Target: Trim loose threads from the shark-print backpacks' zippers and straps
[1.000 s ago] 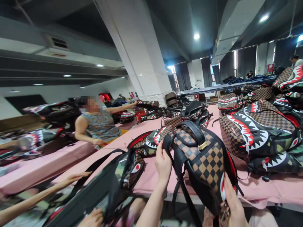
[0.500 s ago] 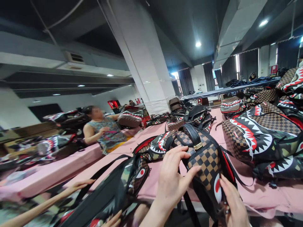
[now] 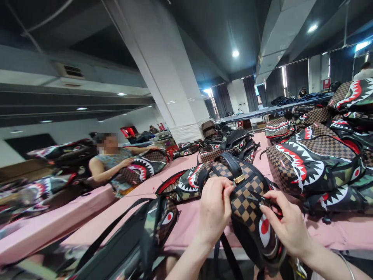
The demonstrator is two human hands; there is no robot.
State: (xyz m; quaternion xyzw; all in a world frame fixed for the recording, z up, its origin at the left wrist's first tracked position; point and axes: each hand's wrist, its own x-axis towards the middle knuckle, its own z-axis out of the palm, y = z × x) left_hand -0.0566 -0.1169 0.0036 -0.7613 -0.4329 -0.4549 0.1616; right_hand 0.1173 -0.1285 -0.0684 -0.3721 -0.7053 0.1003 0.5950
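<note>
Left hand (image 3: 215,204) at checkered backpack (image 3: 242,212)

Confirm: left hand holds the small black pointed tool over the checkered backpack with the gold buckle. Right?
Wrong hand: the head view shows the small black pointed tool in the right hand. It is over the checkered backpack with the gold buckle, as you said.

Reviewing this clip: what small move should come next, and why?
Probably ease the dark pointed tool nearer the left hand: its thumb and forefinger pinch together over the checkered backpack, and the right hand holds the tool pointing that way.
</note>
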